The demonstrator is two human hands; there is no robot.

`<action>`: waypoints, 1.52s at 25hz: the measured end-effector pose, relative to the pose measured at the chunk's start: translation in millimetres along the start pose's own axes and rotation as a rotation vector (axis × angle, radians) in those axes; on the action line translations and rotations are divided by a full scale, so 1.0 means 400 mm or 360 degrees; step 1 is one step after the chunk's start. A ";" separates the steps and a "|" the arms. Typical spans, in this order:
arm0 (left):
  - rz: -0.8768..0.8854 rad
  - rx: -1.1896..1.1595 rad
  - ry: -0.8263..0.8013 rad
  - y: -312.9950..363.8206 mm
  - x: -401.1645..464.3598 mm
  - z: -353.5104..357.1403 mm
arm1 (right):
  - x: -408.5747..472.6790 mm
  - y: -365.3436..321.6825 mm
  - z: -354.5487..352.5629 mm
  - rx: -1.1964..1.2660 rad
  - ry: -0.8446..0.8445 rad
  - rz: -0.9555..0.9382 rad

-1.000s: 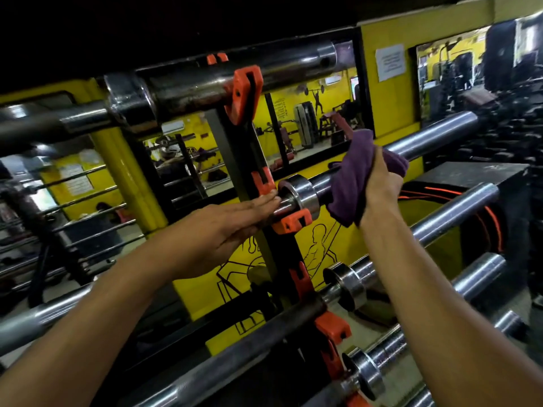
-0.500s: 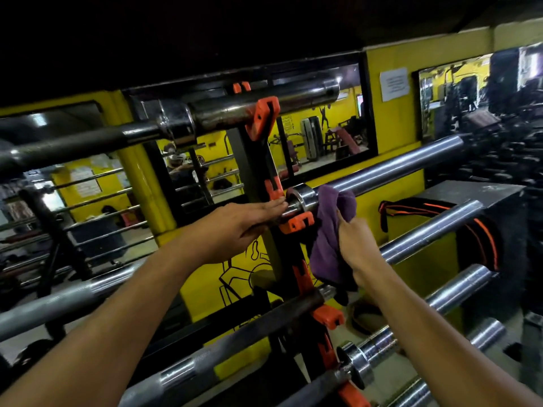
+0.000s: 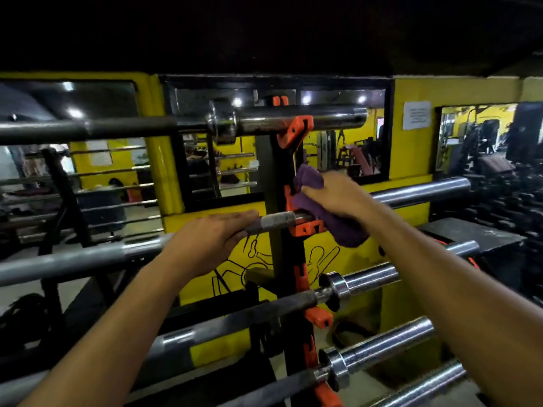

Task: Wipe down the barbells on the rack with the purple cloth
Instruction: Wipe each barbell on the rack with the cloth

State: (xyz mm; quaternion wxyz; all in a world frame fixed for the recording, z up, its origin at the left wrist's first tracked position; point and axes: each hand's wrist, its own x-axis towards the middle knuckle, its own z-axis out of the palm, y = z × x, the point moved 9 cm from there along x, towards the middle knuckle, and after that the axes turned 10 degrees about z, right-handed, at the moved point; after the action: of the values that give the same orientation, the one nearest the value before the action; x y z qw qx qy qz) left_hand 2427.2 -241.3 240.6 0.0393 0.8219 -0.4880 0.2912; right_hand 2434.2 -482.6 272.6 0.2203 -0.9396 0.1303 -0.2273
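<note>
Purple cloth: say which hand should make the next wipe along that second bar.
Right. The right hand already grips the purple cloth against the second barbell by its orange hook; the left hand lies flat on the shaft, steadying.

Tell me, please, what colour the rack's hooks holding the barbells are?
Orange hooks, on the black rack upright; the head view shows them.

Left hand point(image 3: 210, 240) extended forward, palm down, fingers straight and together, arm reaching from lower left. Right hand point(image 3: 338, 198) raised slightly higher, fingers curled in a grip, forearm reaching from lower right.
</note>
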 end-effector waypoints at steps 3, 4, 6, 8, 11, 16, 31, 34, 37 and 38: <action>-0.0134 0.0043 0.0012 0.000 -0.006 -0.006 | 0.003 -0.022 -0.028 -0.0047 -0.0140 -0.0012; -0.0157 0.0054 0.0001 0.002 -0.009 -0.004 | -0.029 -0.027 -0.039 0.0004 -0.0075 -0.0104; -0.0175 0.0045 -0.0017 0.010 -0.010 -0.001 | -0.130 0.005 -0.045 0.0287 0.0143 -0.0266; -0.0192 0.0039 -0.0010 0.016 -0.012 -0.005 | -0.222 0.082 -0.038 0.0637 0.0259 -0.0235; -0.0222 0.0037 0.0011 0.021 -0.007 -0.009 | -0.284 0.239 0.026 0.1232 0.0284 0.0281; -0.0220 0.0070 -0.0002 0.016 -0.012 0.001 | -0.325 0.262 0.269 0.2809 -0.0153 0.1051; -0.0058 0.0229 0.0117 0.038 -0.023 0.006 | -0.400 0.138 0.138 0.2462 0.0405 0.0474; -0.0117 0.0195 0.0041 0.037 -0.023 0.000 | -0.393 0.030 -0.071 0.1331 0.0821 0.0008; -0.0010 0.0211 -0.0028 0.042 -0.025 0.001 | -0.283 -0.119 -0.068 0.0003 0.0502 -0.0074; 0.0052 0.0212 -0.0068 0.042 -0.027 0.002 | -0.258 -0.149 -0.038 -0.0373 0.0414 -0.0068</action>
State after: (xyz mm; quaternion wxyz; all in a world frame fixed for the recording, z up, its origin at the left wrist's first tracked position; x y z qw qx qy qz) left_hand 2409.9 -241.8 230.5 -0.0306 0.8207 -0.4816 0.3060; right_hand 2346.3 -400.4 274.7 0.0856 -0.9241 0.1633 -0.3348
